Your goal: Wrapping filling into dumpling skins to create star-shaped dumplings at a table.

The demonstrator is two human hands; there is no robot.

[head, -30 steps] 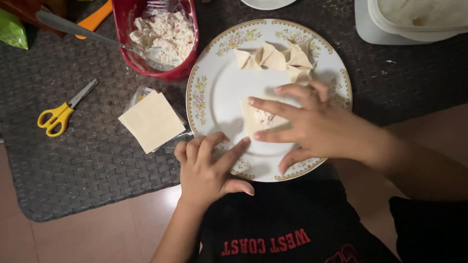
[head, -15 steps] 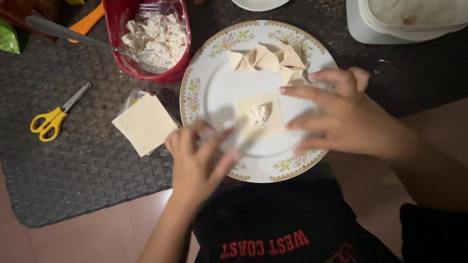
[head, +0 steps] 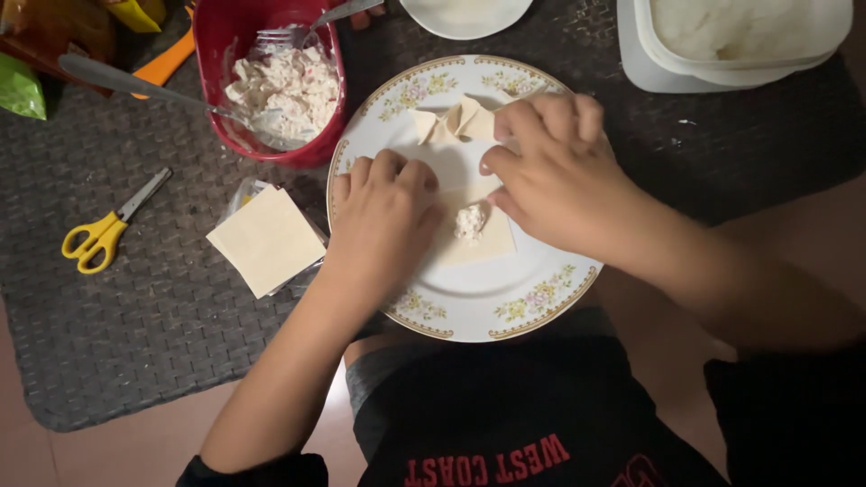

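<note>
Wonton wrapper (head: 478, 242) w/ a small dab of filling (head: 469, 220) lies flat on the floral-rimmed plate (head: 469, 307), roughly mid-plate, partly covered by both hands. Head view: left hand (head: 383, 212) is curled knuckles-up, fingers tucked onto the wrapper's left edge; can't tell if it's pinching or just pressing. Right hand (head: 555, 176) comes in from the right, fingers bunched together and bent down at the wrapper's top right corner, by the filling; grip itself hidden under the fingers. Folded wontons (head: 451, 122) sit at the plate's far side, just beyond the right hand's fingertips. Left of the plate: stack of square wrappers (head: 266, 241) on clear plastic, near but apart. Farther left, yellow-handled scissors (head: 99, 234). Red bowl (head: 216, 54) of creamy filling w/ a spoon (head: 135, 86) stands behind, touching the plate rim or nearly. All on a dark woven mat (head: 135, 343). White container (head: 740, 36) top right.
</note>
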